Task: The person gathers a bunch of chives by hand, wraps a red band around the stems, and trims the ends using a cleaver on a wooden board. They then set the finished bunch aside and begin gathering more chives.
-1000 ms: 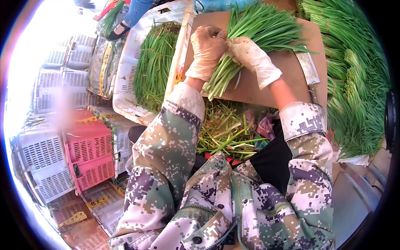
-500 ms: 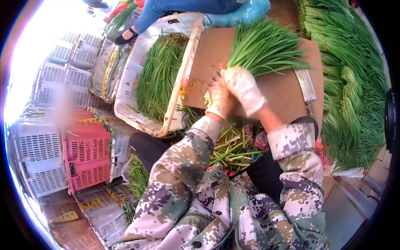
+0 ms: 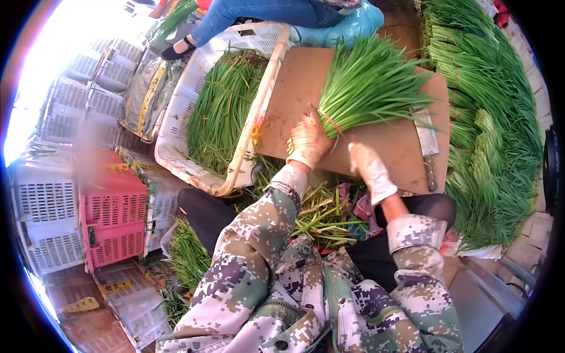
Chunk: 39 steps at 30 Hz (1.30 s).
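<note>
A bundle of green chives lies across a brown board, its leaves fanned to the upper right. A thin red band is around its stems. My gloved left hand is closed around the stem end, near the board's front left. My gloved right hand is apart from the bundle, over the board's front edge, with the forefinger stretched out and nothing visible in it. To the right, a cleaver with a worn blade lies on the board, handle toward me.
Left of the board stands a white crate of loose chives. Tied chive bundles are piled at right. Trimmings lie between my knees. A pink crate is at far left. Another person's jeans leg is beyond the crate.
My right hand has left the bundle and moved down toward me. The red band on the stems now shows. My left hand has stayed at the stem end.
</note>
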Tool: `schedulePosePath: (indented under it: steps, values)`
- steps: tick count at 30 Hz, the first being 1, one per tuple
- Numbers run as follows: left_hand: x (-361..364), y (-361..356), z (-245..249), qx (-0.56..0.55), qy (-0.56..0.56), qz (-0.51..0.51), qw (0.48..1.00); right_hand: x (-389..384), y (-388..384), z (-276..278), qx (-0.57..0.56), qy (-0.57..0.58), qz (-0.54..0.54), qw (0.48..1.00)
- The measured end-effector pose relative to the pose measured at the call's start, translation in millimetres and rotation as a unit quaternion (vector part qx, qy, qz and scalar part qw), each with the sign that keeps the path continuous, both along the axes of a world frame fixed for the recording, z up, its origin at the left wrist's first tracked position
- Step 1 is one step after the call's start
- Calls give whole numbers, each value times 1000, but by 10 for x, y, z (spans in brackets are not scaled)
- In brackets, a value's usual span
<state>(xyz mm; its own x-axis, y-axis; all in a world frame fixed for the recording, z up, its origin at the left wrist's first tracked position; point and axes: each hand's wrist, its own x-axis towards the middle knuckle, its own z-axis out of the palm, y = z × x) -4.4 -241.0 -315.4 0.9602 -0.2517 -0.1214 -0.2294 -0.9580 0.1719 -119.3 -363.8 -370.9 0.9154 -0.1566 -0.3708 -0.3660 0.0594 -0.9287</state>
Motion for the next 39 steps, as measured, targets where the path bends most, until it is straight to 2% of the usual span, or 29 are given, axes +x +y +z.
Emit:
schedulePosePath:
  steps: [2, 4, 5, 6, 7, 8, 9, 10, 11, 12, 13, 14, 15, 16, 18, 19, 20, 21, 22, 24, 26, 31, 33, 34, 38, 39]
  values:
    - [22, -5, -51, 36, -12, -6, 999, 27, 12, 186, -76, 26, 16, 997]
    - [29, 1, 6, 35, 1, -3, 999, 130, -32, 228, -70, 78, 23, 994]
    - [38, 6, 55, 16, 13, -7, 1000, 234, -149, 276, -37, 17, -51, 998]
    - [23, 18, 82, -6, 32, -7, 999, 273, -209, 301, 53, -55, -102, 992]
    - [7, 15, 144, -8, 33, -7, 999, 271, -237, 493, 63, -65, -61, 994]
    - [48, 31, 236, -62, 67, -40, 995, 316, -231, 701, 74, -76, -20, 994]
    - [95, 86, 316, -113, 104, -72, 986, 530, -259, 672, -237, -342, -45, 908]
    - [255, 244, 434, -220, 186, -82, 954, 656, -198, 687, -500, -546, -67, 669]
    - [283, 278, 481, -235, 196, -60, 950, 619, -221, 718, -302, -463, -52, 832]
    - [256, 335, 552, -242, 210, -37, 946, 525, -177, 853, -74, -342, -37, 936]
    - [245, 459, 517, -257, 208, -21, 944, 592, -158, 836, 93, -266, -51, 958]
    - [274, 548, 507, -282, 200, -9, 938, 714, -184, 875, 247, -188, -59, 949]
    - [154, 566, 751, -295, 258, 6, 920, 737, -132, 941, 244, -180, -52, 951]
    - [104, 595, 703, -288, 263, 12, 920, 750, -66, 1048, 272, -194, -48, 941]
    - [46, 556, 624, -394, 326, 25, 859, 796, -72, 1054, 266, -182, -30, 946]
    - [-15, 411, 443, -266, 225, -50, 936, 803, -44, 1041, 271, -181, -31, 945]
    - [24, 429, 307, -287, 235, -32, 928, 823, -16, 1052, 273, -168, -22, 947]
    - [-106, 334, 332, -275, 194, -42, 941, 849, -18, 1031, 276, -157, -15, 948]
    - [-235, 206, 328, -261, 154, -57, 951, 894, -44, 974, 339, -179, 45, 923]
    - [-230, 190, 225, -263, 157, -57, 950, 888, -42, 927, 287, -172, 6, 942]
    - [-282, 161, 188, -282, 157, -19, 946, 864, -26, 915, 297, -170, 4, 940]
    - [-200, 205, 170, -217, 158, -22, 963, 849, -126, 942, 272, -163, -8, 948]
    - [-92, 186, 216, -226, 236, 16, 945, 847, -194, 917, 240, -174, -1, 955]
    - [-57, 161, 220, -225, 236, 16, 945, 844, -211, 908, 240, -171, 8, 956]
    - [128, -92, 118, -218, 174, 16, 960, 768, -257, 868, 201, -176, 2, 964]
    - [219, -123, -14, -225, 143, -30, 963, 769, -257, 816, 126, -208, 5, 970]
